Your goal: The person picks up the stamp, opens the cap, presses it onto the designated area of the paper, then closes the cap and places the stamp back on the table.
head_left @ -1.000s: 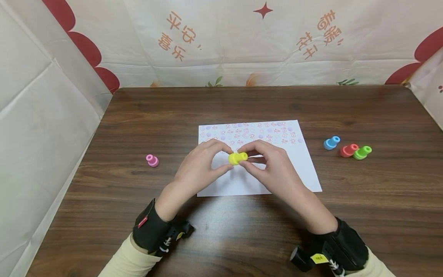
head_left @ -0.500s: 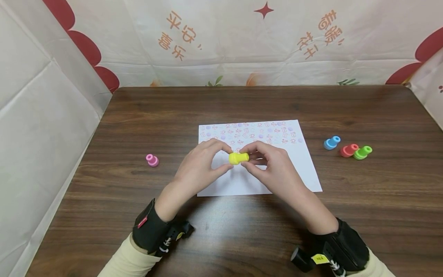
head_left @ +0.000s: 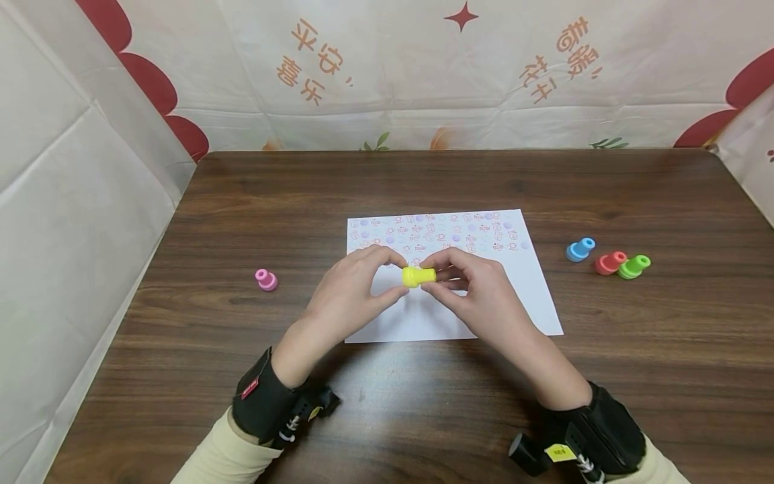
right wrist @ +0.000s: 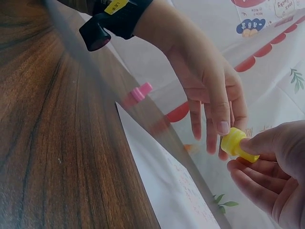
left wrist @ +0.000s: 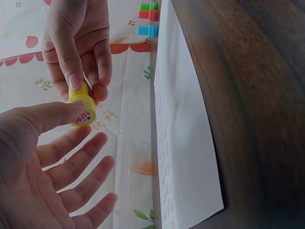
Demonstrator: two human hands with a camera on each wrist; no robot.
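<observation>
Above a sheet of white paper, a yellow toy stamp is held sideways between both hands. My left hand pinches its wide end between thumb and forefinger, the other fingers stretched out. At the narrow handle, my right hand grips with thumb and fingers. A round printed face on the wide end of the yellow stamp shows in the left wrist view, partly covered by the left thumb. Rows of small red and purple prints cover the paper's far part.
Right of the paper stand a blue stamp, a red stamp and a green stamp, the last two close together. A pink stamp stands at the left on the dark wooden table. Behind hangs a printed white cloth.
The yellow stamp has turned slightly, its handle end pointing more straight to the right, and shifted a little rightward. Both hands keep their hold and have barely moved.
</observation>
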